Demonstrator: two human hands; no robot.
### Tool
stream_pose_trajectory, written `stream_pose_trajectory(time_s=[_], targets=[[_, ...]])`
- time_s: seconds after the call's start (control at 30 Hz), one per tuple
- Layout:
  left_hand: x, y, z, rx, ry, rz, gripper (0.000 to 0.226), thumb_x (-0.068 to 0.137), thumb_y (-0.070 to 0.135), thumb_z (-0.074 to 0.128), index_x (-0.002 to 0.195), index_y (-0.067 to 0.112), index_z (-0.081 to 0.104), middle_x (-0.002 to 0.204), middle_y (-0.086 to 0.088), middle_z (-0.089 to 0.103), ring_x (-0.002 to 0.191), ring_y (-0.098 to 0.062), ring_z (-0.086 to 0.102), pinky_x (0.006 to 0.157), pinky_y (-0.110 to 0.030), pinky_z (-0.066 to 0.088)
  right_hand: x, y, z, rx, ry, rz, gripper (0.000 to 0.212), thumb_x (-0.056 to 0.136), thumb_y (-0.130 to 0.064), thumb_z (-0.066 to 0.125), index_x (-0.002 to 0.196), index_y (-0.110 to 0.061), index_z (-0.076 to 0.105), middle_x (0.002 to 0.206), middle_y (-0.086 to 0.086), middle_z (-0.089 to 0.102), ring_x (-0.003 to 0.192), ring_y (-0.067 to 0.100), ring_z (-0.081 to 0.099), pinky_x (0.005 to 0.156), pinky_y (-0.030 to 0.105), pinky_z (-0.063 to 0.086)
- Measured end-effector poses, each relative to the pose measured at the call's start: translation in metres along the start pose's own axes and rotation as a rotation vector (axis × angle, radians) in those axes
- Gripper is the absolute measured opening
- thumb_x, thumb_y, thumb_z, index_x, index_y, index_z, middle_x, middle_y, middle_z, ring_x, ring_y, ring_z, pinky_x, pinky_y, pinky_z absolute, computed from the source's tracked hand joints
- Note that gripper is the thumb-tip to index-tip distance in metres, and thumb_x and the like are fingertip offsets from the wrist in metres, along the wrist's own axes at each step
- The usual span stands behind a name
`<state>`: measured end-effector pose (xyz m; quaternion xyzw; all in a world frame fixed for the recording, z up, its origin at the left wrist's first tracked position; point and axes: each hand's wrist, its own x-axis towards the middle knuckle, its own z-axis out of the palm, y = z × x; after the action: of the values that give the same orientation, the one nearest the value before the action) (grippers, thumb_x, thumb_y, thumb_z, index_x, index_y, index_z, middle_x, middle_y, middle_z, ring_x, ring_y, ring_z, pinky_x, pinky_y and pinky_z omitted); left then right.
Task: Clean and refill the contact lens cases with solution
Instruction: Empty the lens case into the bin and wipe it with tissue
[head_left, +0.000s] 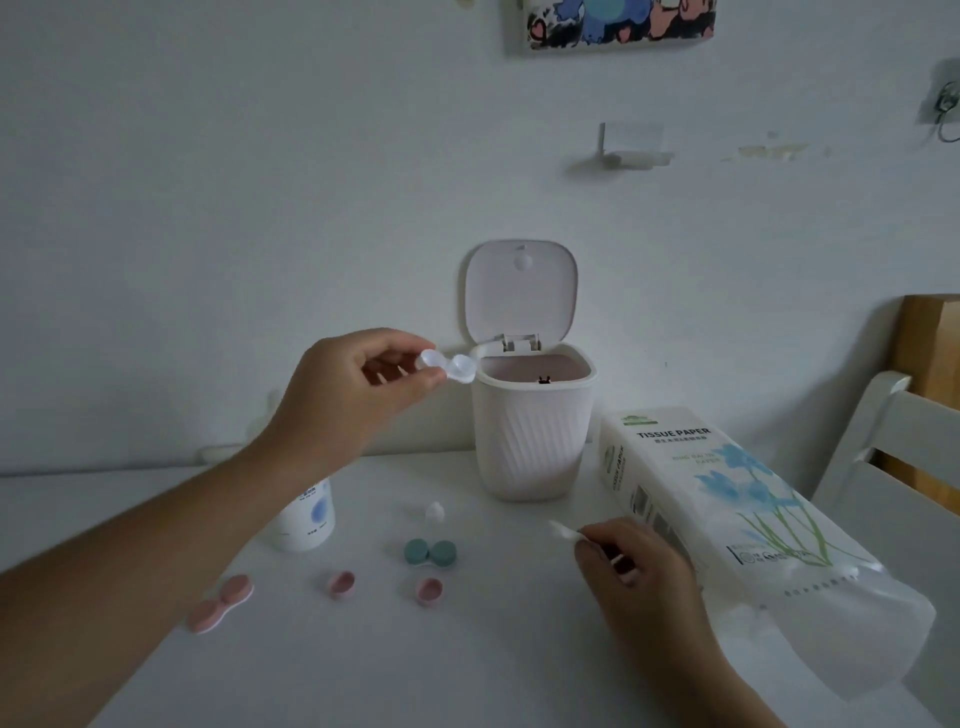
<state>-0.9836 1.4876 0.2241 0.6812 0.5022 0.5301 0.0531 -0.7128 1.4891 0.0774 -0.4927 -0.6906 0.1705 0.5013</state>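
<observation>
Clear lens case (447, 366) pinched by left hand (348, 395) beside bin (530, 441) rim.

Place: a room in a home, at a white table (322, 670) set against a white wall.
Signs: a colourful picture (618, 23) and a hook (945, 106) on the wall, a small desktop bin (532, 415), a tissue paper pack (727, 525), a white chair (893, 452).

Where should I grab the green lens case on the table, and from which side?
Probably from above, pinching across the narrow waist between the two round caps of the green lens case. It lies flat on the table with space around it, and the waist gives the fingers a dip that the round caps would not.
</observation>
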Motion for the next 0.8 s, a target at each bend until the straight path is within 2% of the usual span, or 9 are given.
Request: stream_pose_trajectory(time_s=[0.1, 0.2, 0.3, 0.4, 0.47, 0.53, 0.6, 0.7, 0.8], targets=[[-0.047, -0.014, -0.018, -0.082, -0.007, -0.102, 0.010, 0.081, 0.036, 0.081, 0.090, 0.038, 0.079, 0.080, 0.011, 0.075, 0.069, -0.010, 0.066, 0.061, -0.008, 0.046, 0.006, -0.020, -0.007, 0.067, 0.053, -0.023, 0.027, 0.082, -0.009, 0.077, 0.076, -0.036, 0.074, 0.077, -0.008, 0.061, 0.063, 0.009, 0.055, 0.058, 0.009, 0.037], [-0.078, -0.030, -0.027, -0.158, -0.037, -0.194, 0.023, 0.073, 0.053, 0.085, 0.092, 0.041, 0.079, 0.079, 0.007, 0.076, 0.066, -0.008, 0.065, 0.062, -0.014, 0.047, 0.020, -0.048, -0.008, 0.169, 0.027, -0.016, 0.019, 0.083, -0.019, 0.077, 0.078, -0.038, 0.077, 0.075, -0.005, 0.064, 0.060, 0.004, 0.056, 0.056, 0.008, 0.038], [-0.095, -0.039, -0.024, -0.287, -0.034, -0.240, 0.025, 0.068, 0.049, 0.087, 0.090, 0.039, 0.080, 0.080, 0.006, 0.077, 0.069, -0.002, 0.066, 0.065, -0.011, 0.048, 0.037, -0.079, 0.001, 0.395, -0.157, 0.002, 0.014, 0.089, -0.022, 0.073, 0.090, -0.034, 0.080, 0.081, -0.004, 0.072, 0.067, 0.001, 0.059, 0.058, 0.010, 0.044], [-0.104, -0.047, -0.018, -0.412, 0.027, -0.297, 0.026, 0.066, 0.032, 0.092, 0.089, 0.036, 0.081, 0.083, 0.001, 0.079, 0.076, -0.011, 0.074, 0.071, -0.015, 0.055, 0.052, -0.092, 0.020, 0.578, -0.344, 0.033, 0.009, 0.087, -0.025, 0.074, 0.092, -0.024, 0.081, 0.079, 0.000, 0.073, 0.068, 0.009, 0.059, 0.058, 0.020, 0.047], [-0.107, -0.052, -0.014, -0.501, 0.053, -0.337, 0.025, 0.067, 0.027, 0.089, 0.090, 0.032, 0.081, 0.086, -0.003, 0.080, 0.080, -0.015, 0.075, 0.072, -0.019, 0.057, 0.057, -0.090, 0.033, 0.684, -0.375, 0.099, 0.020, 0.078, -0.038, 0.079, 0.091, -0.023, 0.081, 0.079, 0.002, 0.072, 0.072, 0.014, 0.060, 0.066, 0.031, 0.048], [-0.111, -0.055, -0.014, -0.583, 0.041, -0.368, 0.029, 0.064, 0.033, 0.087, 0.092, 0.030, 0.081, 0.087, -0.005, 0.080, 0.079, -0.014, 0.074, 0.068, -0.020, 0.057, 0.056, -0.084, 0.045, 0.759, -0.392, 0.173, 0.045, 0.065, -0.055, 0.085, 0.095, -0.023, 0.080, 0.085, 0.006, 0.073, 0.078, 0.021, 0.062, 0.076, 0.044, 0.046], [-0.115, -0.057, -0.014, -0.602, -0.013, -0.382, 0.033, 0.063, 0.040, 0.083, 0.095, 0.032, 0.081, 0.088, -0.005, 0.079, 0.077, -0.012, 0.073, 0.064, -0.023, 0.057, 0.051, -0.078, 0.056, 0.828, -0.433, 0.196, 0.059, 0.057, -0.063, 0.086, 0.098, -0.023, 0.079, 0.091, 0.008, 0.073, 0.083, 0.026, 0.062, 0.080, 0.048, 0.045], [-0.120, -0.058, -0.011, -0.623, -0.061, -0.380, 0.032, 0.067, 0.039, 0.083, 0.097, 0.030, 0.081, 0.084, -0.002, 0.079, 0.072, -0.006, 0.071, 0.064, -0.021, 0.055, 0.041, -0.074, 0.068, 0.898, -0.489, 0.179, 0.052, 0.062, -0.060, 0.085, 0.099, -0.023, 0.080, 0.091, 0.006, 0.076, 0.078, 0.020, 0.068, 0.073, 0.037, 0.054], [-0.120, -0.057, -0.006, -0.640, -0.111, -0.368, 0.029, 0.068, 0.035, 0.083, 0.096, 0.028, 0.081, 0.080, 0.001, 0.078, 0.068, -0.004, 0.070, 0.064, -0.014, 0.052, 0.033, -0.076, 0.073, 0.939, -0.506, 0.095, 0.033, 0.076, -0.048, 0.078, 0.098, -0.024, 0.080, 0.086, 0.003, 0.076, 0.069, 0.014, 0.069, 0.060, 0.025, 0.056]])
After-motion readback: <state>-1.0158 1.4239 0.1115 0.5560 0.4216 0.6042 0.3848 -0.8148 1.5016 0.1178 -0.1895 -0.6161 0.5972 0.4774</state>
